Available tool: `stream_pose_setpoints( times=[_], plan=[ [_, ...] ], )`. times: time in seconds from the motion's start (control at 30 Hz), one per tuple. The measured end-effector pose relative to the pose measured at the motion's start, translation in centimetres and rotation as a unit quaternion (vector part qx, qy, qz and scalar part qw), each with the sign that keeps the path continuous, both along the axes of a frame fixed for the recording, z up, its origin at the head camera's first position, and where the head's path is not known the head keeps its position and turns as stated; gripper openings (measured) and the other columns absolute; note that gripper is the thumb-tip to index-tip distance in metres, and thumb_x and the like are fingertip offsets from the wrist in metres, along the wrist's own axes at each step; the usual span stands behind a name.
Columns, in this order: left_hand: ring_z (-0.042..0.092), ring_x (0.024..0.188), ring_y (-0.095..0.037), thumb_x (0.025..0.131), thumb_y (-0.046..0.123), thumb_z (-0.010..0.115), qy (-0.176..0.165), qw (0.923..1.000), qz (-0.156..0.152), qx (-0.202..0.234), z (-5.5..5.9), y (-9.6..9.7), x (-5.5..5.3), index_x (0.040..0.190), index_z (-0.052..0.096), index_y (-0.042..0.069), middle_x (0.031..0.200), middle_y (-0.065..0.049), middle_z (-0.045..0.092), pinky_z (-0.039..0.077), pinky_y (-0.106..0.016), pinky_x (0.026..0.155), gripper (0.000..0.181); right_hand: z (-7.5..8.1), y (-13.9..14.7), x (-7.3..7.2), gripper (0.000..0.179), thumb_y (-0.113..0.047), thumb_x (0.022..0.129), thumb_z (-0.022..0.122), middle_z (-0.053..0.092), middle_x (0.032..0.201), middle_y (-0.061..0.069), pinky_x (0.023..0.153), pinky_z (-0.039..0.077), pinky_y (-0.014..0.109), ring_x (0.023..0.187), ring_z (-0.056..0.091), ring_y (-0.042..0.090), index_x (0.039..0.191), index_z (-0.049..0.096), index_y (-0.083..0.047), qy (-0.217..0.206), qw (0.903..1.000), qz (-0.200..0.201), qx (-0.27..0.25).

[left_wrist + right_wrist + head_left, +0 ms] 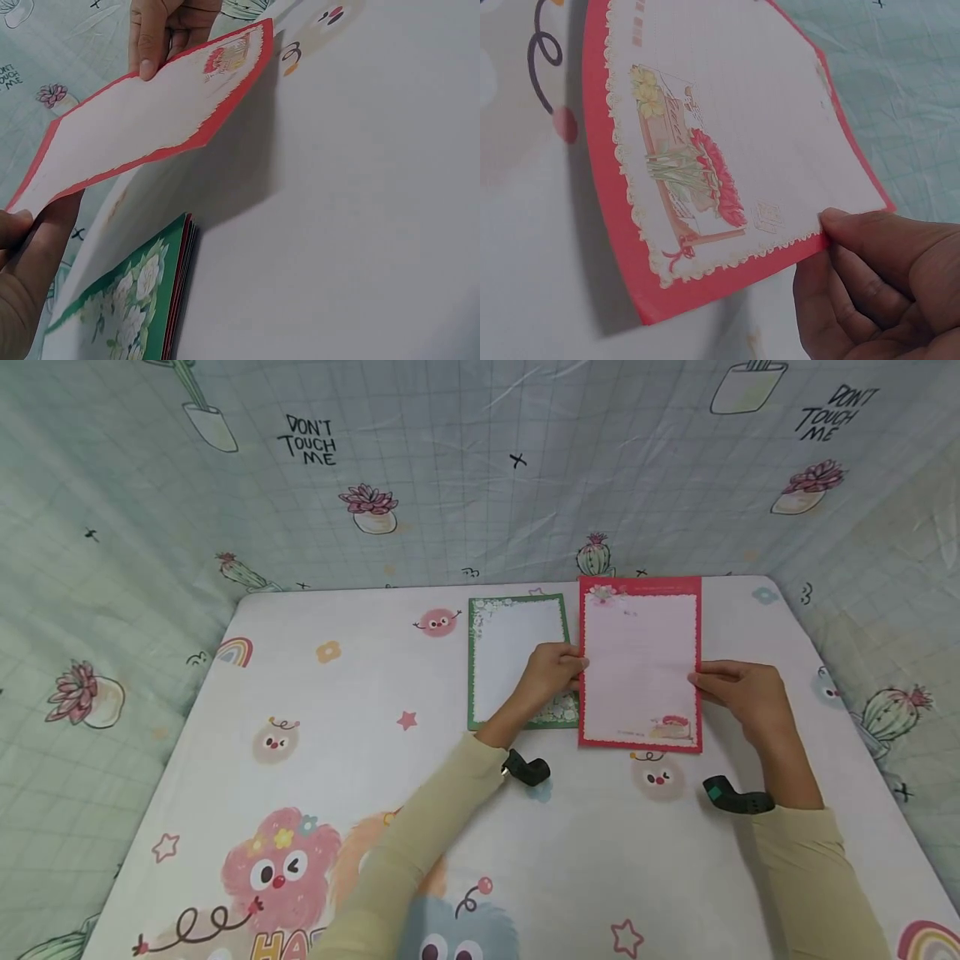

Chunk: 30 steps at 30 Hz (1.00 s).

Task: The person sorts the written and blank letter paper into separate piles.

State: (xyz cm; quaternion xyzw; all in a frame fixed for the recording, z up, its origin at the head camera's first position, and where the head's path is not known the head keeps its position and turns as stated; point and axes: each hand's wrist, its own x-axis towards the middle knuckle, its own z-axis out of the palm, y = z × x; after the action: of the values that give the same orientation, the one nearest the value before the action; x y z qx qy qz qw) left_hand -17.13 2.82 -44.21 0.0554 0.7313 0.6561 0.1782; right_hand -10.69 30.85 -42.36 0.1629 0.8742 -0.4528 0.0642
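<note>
A sheet of red-bordered stationery paper (641, 664), pale pink inside with a flower drawing near its lower corner, is raised above the table. My left hand (551, 672) pinches its left edge between thumb and fingers. The right hand (742, 689) pinches the opposite edge, thumb on the printed face, as the right wrist view shows on the paper (735, 150). Under my left hand lies a stack of green-bordered paper (517, 643) with white flowers; in the left wrist view the stack (142, 300) shows several layered edges, some red. The left hand partly covers it.
The table wears a white cover (360, 668) printed with cartoon figures, stars and rainbows. A pale green grid curtain (450, 468) with cactus prints hangs behind it and along both sides. Dark wrist devices sit at the left cuff (528, 768) and right cuff (738, 797).
</note>
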Motion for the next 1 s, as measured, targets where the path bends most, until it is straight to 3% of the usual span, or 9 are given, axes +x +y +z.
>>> stream_pose_setpoints(
  times=[0.17,0.47,0.7,0.77,0.87,1.0],
  plan=[
    [0.064,0.069,-0.010,0.100,0.006,0.063,0.003,1.0000,0.002,-0.002,-0.1,0.7,-0.2,0.116,0.067,-0.010,0.098,-0.013,0.072,0.062,-0.030,0.072,0.023,0.0,0.5,0.0,0.063,-0.050,0.096,0.066,0.066,0.123,0.012,0.103,0.050,0.051,0.081,0.061,-0.009,0.137,0.063,-0.003,0.001,0.9999,0.002,0.011],
    [0.064,0.068,-0.012,0.101,0.009,0.063,0.020,0.9994,0.001,-0.027,-0.6,2.2,-0.4,0.113,0.070,-0.007,0.085,-0.005,0.068,0.059,-0.023,0.067,0.021,-0.1,1.5,-0.2,0.065,-0.050,0.099,0.062,0.060,0.134,0.024,0.104,0.047,0.057,0.080,0.058,-0.010,0.141,0.058,-0.001,-0.003,0.9997,0.006,0.023],
    [0.063,0.065,-0.012,0.101,0.010,0.064,0.009,0.9995,0.014,-0.026,-1.0,3.2,-0.8,0.109,0.071,-0.006,0.075,0.000,0.064,0.055,-0.020,0.062,0.019,0.0,2.0,-0.6,0.064,-0.046,0.100,0.061,0.058,0.137,0.027,0.107,0.045,0.061,0.079,0.059,-0.010,0.143,0.055,0.001,-0.006,0.9998,0.001,0.019],
    [0.062,0.063,-0.011,0.100,0.009,0.065,0.006,0.9996,0.015,-0.023,-1.0,3.5,-0.8,0.108,0.071,-0.007,0.074,0.000,0.065,0.054,-0.019,0.060,0.018,0.0,2.0,-0.7,0.064,-0.045,0.101,0.061,0.057,0.138,0.027,0.107,0.045,0.061,0.084,0.063,-0.003,0.144,0.054,0.001,-0.007,0.9997,0.001,0.022],
    [0.062,0.061,-0.010,0.099,0.008,0.066,0.001,0.9997,0.016,-0.021,-1.2,3.8,-0.9,0.105,0.071,-0.008,0.073,-0.001,0.064,0.053,-0.018,0.058,0.018,-0.1,2.1,-0.8,0.062,-0.044,0.102,0.058,0.056,0.139,0.027,0.106,0.046,0.060,0.100,0.068,0.019,0.145,0.053,0.002,-0.007,0.9992,0.001,0.038],
    [0.063,0.061,-0.009,0.098,0.009,0.068,0.001,0.9997,0.009,-0.022,-1.4,4.4,-1.0,0.099,0.071,-0.005,0.073,-0.001,0.066,0.052,-0.017,0.059,0.015,-0.3,2.1,-0.9,0.061,-0.042,0.104,0.056,0.056,0.139,0.029,0.106,0.046,0.060,0.119,0.060,0.043,0.145,0.051,0.003,-0.014,0.9980,-0.006,0.061]
  ],
)
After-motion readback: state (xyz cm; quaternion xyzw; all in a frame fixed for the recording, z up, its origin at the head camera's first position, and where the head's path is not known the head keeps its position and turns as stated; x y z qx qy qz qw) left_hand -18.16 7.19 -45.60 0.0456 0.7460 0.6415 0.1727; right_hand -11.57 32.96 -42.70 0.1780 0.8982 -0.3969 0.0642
